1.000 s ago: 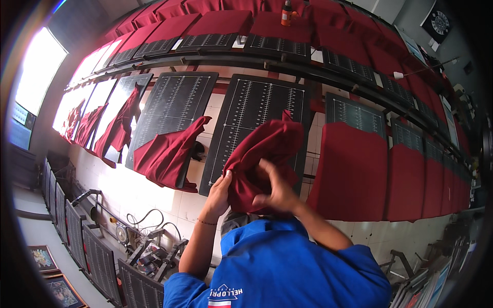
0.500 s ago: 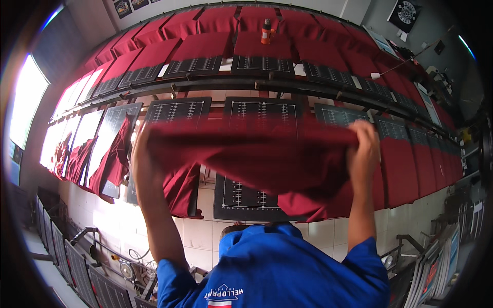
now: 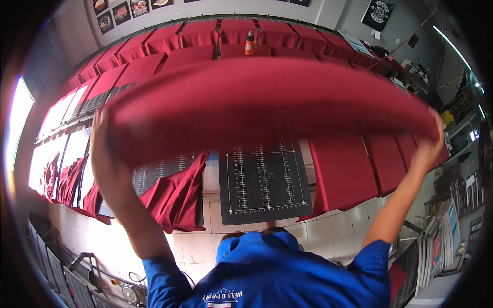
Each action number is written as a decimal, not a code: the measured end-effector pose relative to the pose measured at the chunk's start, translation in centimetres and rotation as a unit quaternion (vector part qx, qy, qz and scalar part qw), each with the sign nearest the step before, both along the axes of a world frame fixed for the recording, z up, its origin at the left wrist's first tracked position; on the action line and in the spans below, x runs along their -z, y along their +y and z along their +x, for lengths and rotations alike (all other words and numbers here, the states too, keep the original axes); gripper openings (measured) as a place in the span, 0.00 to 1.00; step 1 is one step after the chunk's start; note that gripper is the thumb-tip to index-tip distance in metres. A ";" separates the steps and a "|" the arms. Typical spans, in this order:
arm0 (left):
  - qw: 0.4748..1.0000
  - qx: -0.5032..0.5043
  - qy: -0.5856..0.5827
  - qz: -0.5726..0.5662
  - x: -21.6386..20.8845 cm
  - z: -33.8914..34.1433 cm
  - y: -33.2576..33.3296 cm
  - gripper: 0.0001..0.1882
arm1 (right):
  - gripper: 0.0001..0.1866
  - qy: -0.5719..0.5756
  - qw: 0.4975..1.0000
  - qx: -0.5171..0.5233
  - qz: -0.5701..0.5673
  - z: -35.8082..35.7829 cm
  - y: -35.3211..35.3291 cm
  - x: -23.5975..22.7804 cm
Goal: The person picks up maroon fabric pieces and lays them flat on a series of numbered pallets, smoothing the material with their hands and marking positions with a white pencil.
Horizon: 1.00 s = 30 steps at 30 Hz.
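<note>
A wide piece of maroon cloth [image 3: 272,84] is stretched between my two raised hands, its middle bowed upward and blurred by motion. My left hand [image 3: 102,120] grips its left end; my right hand [image 3: 432,139] is closed on the right end. Under the cloth lies a black board [image 3: 259,190] with white ruler marks, its near half bare and its far part hidden. To its left, a crumpled maroon cloth [image 3: 177,197] hangs off another marked board [image 3: 154,174]. On the right, a smooth maroon cloth [image 3: 341,172] covers the neighbouring board.
Farther rows of boards carry maroon cloths [image 3: 200,33]. An orange bottle [image 3: 249,45] with a dark top stands on one. Flat frames [image 3: 444,241] lean in a rack at the lower right. Dark panels [image 3: 59,262] and a metal machine part [image 3: 131,292] are at the lower left.
Both hands have moved apart and outward, drawing the maroon cloth wide and lifting it toward the far side. More of the marked board beneath it shows now.
</note>
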<state>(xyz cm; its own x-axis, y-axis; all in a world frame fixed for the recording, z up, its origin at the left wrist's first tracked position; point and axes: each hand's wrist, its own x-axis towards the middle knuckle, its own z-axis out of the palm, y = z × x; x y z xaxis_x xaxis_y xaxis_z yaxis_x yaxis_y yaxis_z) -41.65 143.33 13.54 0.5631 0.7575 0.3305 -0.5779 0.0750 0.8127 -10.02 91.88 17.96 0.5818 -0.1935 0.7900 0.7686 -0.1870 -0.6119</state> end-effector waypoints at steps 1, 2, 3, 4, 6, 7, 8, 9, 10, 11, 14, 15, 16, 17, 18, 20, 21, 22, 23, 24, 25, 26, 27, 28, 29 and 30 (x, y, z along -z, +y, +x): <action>0.999 -0.023 0.023 -0.005 1.9 -2.6 -1.1 0.17 | 0.20 0.012 0.999 0.049 -0.018 -1.8 -1.9 2.2; 0.997 -0.051 0.049 -0.025 4.3 -4.8 -2.1 0.19 | 0.19 0.092 0.995 0.026 0.038 -4.1 -3.6 4.1; 0.992 -0.088 0.078 -0.046 6.4 -6.5 -3.3 0.21 | 0.14 0.196 0.972 -0.032 0.129 -5.9 -4.8 6.3; 0.960 -0.235 0.106 -0.108 8.2 -6.4 -5.8 0.18 | 0.14 0.260 0.953 -0.050 0.151 -7.4 -5.8 8.5; 0.966 -0.104 0.229 -0.057 12.9 -10.5 -5.8 0.07 | 0.15 0.344 0.922 -0.105 0.145 -9.3 -7.7 13.9; 0.961 -0.103 0.246 -0.076 15.6 -11.4 -6.5 0.10 | 0.17 0.361 0.915 -0.144 0.110 -10.0 -8.2 17.0; 0.963 -0.080 0.249 -0.061 17.1 -10.9 -7.6 0.13 | 0.15 0.339 0.929 -0.138 0.053 -9.4 -11.3 22.1; 0.958 -0.095 0.264 -0.061 19.7 -10.5 -8.4 0.14 | 0.14 0.338 0.932 -0.130 0.030 -8.7 -12.7 26.1; 0.953 -0.079 0.290 -0.043 21.5 -10.2 -9.0 0.14 | 0.12 0.337 0.934 -0.122 0.006 -8.1 -14.0 29.9; 0.950 -0.095 0.293 -0.048 23.8 -10.1 -9.4 0.14 | 0.11 0.356 0.927 -0.117 0.016 -8.6 -12.0 31.6; 0.927 -0.104 0.358 -0.039 30.5 -10.1 -10.4 0.13 | 0.10 0.432 0.895 -0.097 0.050 -10.1 -7.9 34.8; 0.925 -0.094 0.368 -0.024 35.1 -11.3 -9.8 0.13 | 0.10 0.436 0.895 -0.089 0.039 -10.6 -8.0 36.7; 0.909 -0.099 0.406 0.001 38.2 -12.4 -10.4 0.13 | 0.10 0.440 0.894 -0.082 0.023 -10.8 -8.5 38.4; 0.904 -0.082 0.418 -0.019 40.0 -13.1 -11.5 0.13 | 0.10 0.446 0.891 -0.084 -0.017 -11.4 -9.9 39.5; 0.899 -0.069 0.430 -0.040 41.5 -14.1 -12.6 0.13 | 0.10 0.451 0.886 -0.089 -0.058 -12.2 -11.2 40.7; 0.858 -0.089 0.504 -0.033 45.4 -18.4 -14.6 0.13 | 0.11 0.525 0.834 -0.122 -0.115 -14.2 -14.1 42.4; 0.820 -0.069 0.566 -0.050 45.2 -19.0 -15.8 0.13 | 0.12 0.588 0.786 -0.136 -0.132 -15.2 -16.1 42.7; 0.777 -0.049 0.624 -0.066 44.9 -19.5 -17.0 0.13 | 0.12 0.648 0.732 -0.149 -0.148 -15.6 -17.8 43.1; 0.738 -0.003 0.674 -0.025 47.0 -22.0 -17.2 0.15 | 0.13 0.692 0.671 -0.152 -0.218 -15.7 -17.6 42.5; 0.693 0.043 0.719 0.014 48.9 -24.4 -17.1 0.16 | 0.14 0.729 0.602 -0.155 -0.287 -15.8 -17.5 41.8; 0.630 0.088 0.762 0.117 48.3 -23.9 -17.5 0.23 | 0.16 0.754 0.534 -0.147 -0.354 -15.6 -17.4 41.0; 0.565 0.138 0.803 0.131 46.9 -22.2 -17.4 0.28 | 0.17 0.705 0.562 -0.152 -0.405 -14.5 -17.8 42.7; 0.602 0.110 0.767 0.191 48.3 -21.0 -17.1 0.29 | 0.19 0.652 0.587 -0.157 -0.453 -13.0 -18.2 45.4; 0.629 0.079 0.731 0.252 48.7 -20.2 -16.4 0.30 | 0.21 0.599 0.606 -0.168 -0.495 -12.7 -18.0 47.1; 0.685 0.045 0.680 0.259 48.4 -18.0 -15.5 0.30 | 0.27 0.595 0.676 -0.211 -0.380 -11.4 -14.4 47.1; 0.744 0.054 0.642 0.178 45.5 -12.1 -15.1 0.27 | 0.34 0.580 0.738 -0.231 -0.255 -9.4 -10.2 46.1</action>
<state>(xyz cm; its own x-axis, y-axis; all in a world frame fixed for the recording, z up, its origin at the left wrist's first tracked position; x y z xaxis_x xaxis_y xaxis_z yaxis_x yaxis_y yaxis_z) -53.77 128.21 -31.98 0.6388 0.6784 -0.3629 0.6852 -0.2871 0.6694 -19.41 81.71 -28.17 0.8348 0.3885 -0.3900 -0.1633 -0.5018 -0.8494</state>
